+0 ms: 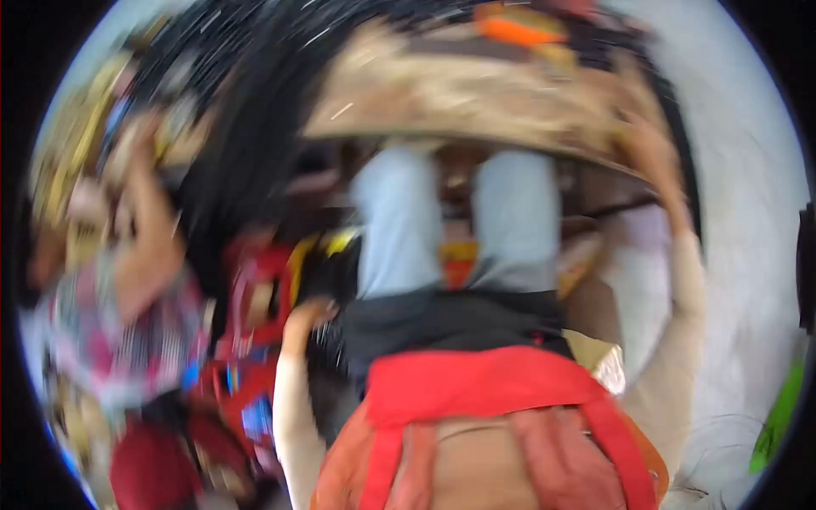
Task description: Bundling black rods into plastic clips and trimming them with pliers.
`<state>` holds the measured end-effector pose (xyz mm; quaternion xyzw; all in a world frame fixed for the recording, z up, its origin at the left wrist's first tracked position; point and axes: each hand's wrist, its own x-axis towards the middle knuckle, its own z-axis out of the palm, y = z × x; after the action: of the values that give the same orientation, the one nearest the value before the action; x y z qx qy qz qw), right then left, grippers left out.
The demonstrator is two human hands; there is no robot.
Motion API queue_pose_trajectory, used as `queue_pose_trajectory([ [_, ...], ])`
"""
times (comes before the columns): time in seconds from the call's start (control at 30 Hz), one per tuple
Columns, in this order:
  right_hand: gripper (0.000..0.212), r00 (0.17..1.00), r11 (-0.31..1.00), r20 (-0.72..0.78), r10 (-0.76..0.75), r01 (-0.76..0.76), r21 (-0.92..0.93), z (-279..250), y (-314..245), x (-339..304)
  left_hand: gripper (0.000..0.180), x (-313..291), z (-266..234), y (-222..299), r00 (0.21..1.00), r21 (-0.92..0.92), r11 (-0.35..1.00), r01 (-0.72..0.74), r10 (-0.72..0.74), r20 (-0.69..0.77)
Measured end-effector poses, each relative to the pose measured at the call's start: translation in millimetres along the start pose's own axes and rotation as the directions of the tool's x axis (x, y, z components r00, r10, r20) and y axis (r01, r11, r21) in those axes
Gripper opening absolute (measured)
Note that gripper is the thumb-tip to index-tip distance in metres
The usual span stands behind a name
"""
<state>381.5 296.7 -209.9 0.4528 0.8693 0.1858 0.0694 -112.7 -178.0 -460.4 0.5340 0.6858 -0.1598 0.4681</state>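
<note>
Motion smears the whole view. My right hand (648, 144) is at the right end of a worn wooden workbench (382, 106), at or just over its edge; its fingers are too blurred to read. Low beside my left thigh, my left hand (308, 316) hangs next to a dark shiny heap (327, 348) and a black and yellow thing (327, 263). Whether it holds anything cannot be made out. On the far part of the bench lies an orange object (518, 25), its kind lost in the blur.
A co-worker in a checked shirt (127, 331) sits close on my left, an arm reaching forward. Long black strands or strips (255, 110) are heaped between us and along the back. Red crates or frames (259, 293) stand at left; a white wall (748, 212) is at right.
</note>
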Motion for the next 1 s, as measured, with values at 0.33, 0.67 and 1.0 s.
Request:
queue_pose_trajectory([
  [0.33, 0.017, 0.912, 0.870, -0.288, 0.292, -0.128, 0.476, 80, 107, -59, 0.032, -87, -158, 274, 0.327, 0.480, 0.805, -0.350, 0.585, -0.743],
  [0.67, 0.013, 0.804, 0.828, -0.237, 0.546, -0.561, 0.003, 131, 207, -34, 0.027, -58, -149, 340, 0.541, 0.462, 0.721, -0.516, 0.693, -0.477],
  [1.0, 0.013, 0.767, 0.796, -0.219, 0.603, -0.597, 0.102, 122, 218, -27, 0.024, -29, -143, 356, 0.543, 0.498, 0.678, -0.541, 0.734, -0.408],
])
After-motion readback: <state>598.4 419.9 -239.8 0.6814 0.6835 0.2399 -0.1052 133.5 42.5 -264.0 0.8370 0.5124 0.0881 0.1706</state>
